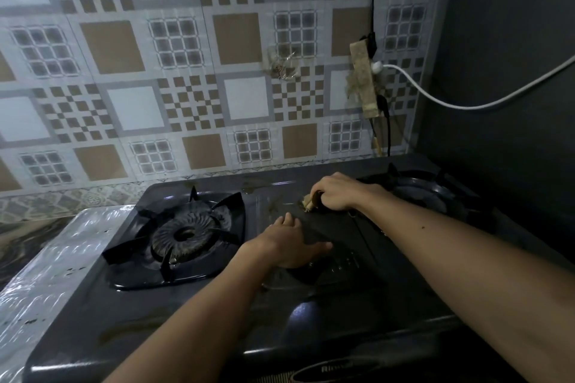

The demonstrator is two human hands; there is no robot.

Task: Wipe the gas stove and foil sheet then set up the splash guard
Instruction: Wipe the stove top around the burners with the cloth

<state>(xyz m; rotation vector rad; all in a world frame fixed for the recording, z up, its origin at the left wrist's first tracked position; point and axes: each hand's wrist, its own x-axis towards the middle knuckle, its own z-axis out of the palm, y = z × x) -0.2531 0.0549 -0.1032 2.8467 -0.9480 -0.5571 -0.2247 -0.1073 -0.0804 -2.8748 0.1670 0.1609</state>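
Nearest, at 6 o'clock: dark front edge of the gas stove (280,305), glossy, with a partly readable brand mark at the bottom rim. Two bare forearms reaching in over it, one from 7 o'clock, one from 4 o'clock.

At centre: left hand (287,244) laid flat on the middle panel of the stove, fingers straight and spread, thumb pointing toward 3 o'clock, holding nothing. Just beyond, toward 1 o'clock from it: right hand (337,193) with fingers curled down around a small tan wad, cloth or sponge (309,203), pressed onto the stove top; only a corner of the wad showing past the fingers, so which it is cannot be told. Hands near each other, not touching.

At 9 o'clock from the left hand: left burner (186,235), round, ribbed, ringed by a black pronged pot stand. At 2 o'clock, behind the right wrist: right burner (429,193), mostly hidden in shadow.

Along the stove's left side, 8 to 9 o'clock: crinkled foil sheet (62,264) covering the counter, dark specks on it, tucked against the stove's edge.

Farthest, 10 to 1 o'clock: tiled wall (186,56) in brown, grey and white squares. On it at 1 o'clock, a grimy power strip (362,81) with a white cable (466,104) running off toward 3 o'clock.
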